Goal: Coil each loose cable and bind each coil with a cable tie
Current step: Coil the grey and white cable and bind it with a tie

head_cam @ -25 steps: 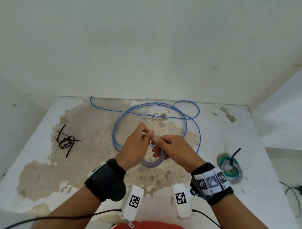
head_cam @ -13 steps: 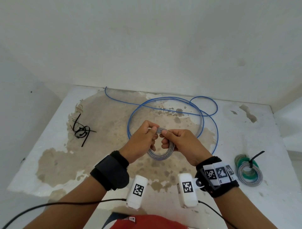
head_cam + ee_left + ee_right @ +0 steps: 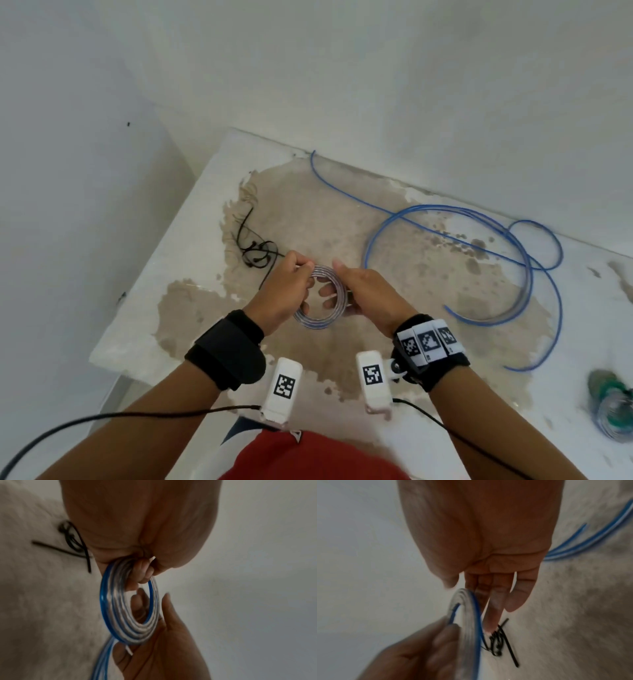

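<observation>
Blue-and-clear coil (image 3: 320, 301) stands on edge between both hands, left hand (image 3: 287, 291) pinching its top, right hand (image 3: 366, 294) cradling it with fingers straight, while the black cable ties (image 3: 255, 251) lie just beyond the left fingertips, nearer that hand.

Black wristbands (image 3: 228, 354), white tagged cameras (image 3: 283, 388) — red shirt (image 3: 308, 457)

Left hand (image 3: 287, 291) fingers curled and pinching, right hand (image 3: 366, 294) fingers extended

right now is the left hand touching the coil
Touching: in the left wrist view the left hand grips the top of the coil, its fingers curled round the strands.
</observation>
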A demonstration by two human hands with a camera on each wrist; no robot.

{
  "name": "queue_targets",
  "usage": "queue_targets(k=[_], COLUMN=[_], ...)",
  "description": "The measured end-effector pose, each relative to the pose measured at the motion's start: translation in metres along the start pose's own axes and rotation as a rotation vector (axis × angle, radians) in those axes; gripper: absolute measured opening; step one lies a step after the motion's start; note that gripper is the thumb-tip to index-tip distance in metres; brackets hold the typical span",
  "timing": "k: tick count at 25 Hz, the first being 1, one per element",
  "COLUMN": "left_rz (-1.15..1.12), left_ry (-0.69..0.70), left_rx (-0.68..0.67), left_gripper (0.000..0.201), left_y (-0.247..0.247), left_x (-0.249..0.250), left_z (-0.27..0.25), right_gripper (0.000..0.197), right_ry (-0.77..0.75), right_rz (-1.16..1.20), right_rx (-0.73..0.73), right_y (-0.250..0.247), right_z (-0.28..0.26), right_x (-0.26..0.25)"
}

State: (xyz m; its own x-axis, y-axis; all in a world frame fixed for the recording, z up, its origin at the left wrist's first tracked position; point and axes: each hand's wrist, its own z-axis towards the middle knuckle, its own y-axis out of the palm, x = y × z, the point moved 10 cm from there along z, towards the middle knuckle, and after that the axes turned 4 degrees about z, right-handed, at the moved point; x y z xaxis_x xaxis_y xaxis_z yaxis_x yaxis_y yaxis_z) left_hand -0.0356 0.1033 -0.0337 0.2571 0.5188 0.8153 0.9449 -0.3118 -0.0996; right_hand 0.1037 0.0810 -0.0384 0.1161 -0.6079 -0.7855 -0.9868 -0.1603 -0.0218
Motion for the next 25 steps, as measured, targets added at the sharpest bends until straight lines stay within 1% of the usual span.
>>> queue_targets(k=[1, 2, 3, 5, 6, 8, 11, 14, 16, 20, 22, 24, 25], left_rz=[-0.002, -0.014, -0.026, -0.023, -0.004, 0.036, 0.049, 0.055, 0.041, 0.029, 0.058, 0.068, 0.069], left_ry=[-0.02, -0.04, -0.054, -0.057, -0.052, -0.054, -0.053, -0.058, -0.066, -0.037, -0.004, 0.019, 0.027], left_rx=[0.025, 0.051, 0.069, 0.09, 0.097, 0.122, 0.114, 0.116, 0.121, 0.097, 0.072, 0.042, 0.026], left_gripper=[0.014, 0.013, 0.014, 0.016, 0.019, 0.024, 0.026, 0.023, 0.021, 0.026, 0.024, 0.022, 0.022], left_y=[-0.022, -0.047, -0.069, -0.103, -0.113, -0.134, -0.137, -0.141, -0.141, -0.128, -0.112, -0.09, -0.077], left_x=[-0.006, -0.012, -0.016, -0.021, -0.022, -0.026, -0.029, -0.033, -0.034, -0.024, -0.015, -0.005, 0.001], left_z=[0.003, 0.008, 0.013, 0.021, 0.024, 0.03, 0.032, 0.034, 0.034, 0.034, 0.034, 0.035, 0.035], right_gripper=[0.043, 0.04, 0.032, 0.021, 0.02, 0.021, 0.022, 0.023, 0.025, 0.021, 0.017, 0.012, 0.015], right_ry=[0.004, -0.029, -0.093, -0.202, -0.216, -0.224, -0.228, -0.27, -0.313, -0.379, -0.393, -0.454, -0.491], right_rz=[-0.024, -0.112, -0.274, -0.663, -0.787, -0.906, -1.04, -1.037, -1.005, -0.877, -0.754, -0.541, -0.417], right_rx=[0.043, 0.093, 0.124, 0.082, 0.054, 0.052, 0.095, 0.109, 0.143, 0.234, 0.348, 0.501, 0.565], right_y=[0.011, 0.022, 0.035, 0.071, 0.087, 0.11, 0.117, 0.118, 0.112, 0.08, 0.05, 0.015, -0.003], right_z=[0.015, 0.034, 0.05, 0.077, 0.086, 0.105, 0.116, 0.119, 0.112, 0.09, 0.071, 0.037, 0.014], right_x=[0.004, 0.008, 0.008, 0.016, 0.021, 0.022, 0.017, 0.011, 0.003, 0.0, -0.006, -0.027, -0.039])
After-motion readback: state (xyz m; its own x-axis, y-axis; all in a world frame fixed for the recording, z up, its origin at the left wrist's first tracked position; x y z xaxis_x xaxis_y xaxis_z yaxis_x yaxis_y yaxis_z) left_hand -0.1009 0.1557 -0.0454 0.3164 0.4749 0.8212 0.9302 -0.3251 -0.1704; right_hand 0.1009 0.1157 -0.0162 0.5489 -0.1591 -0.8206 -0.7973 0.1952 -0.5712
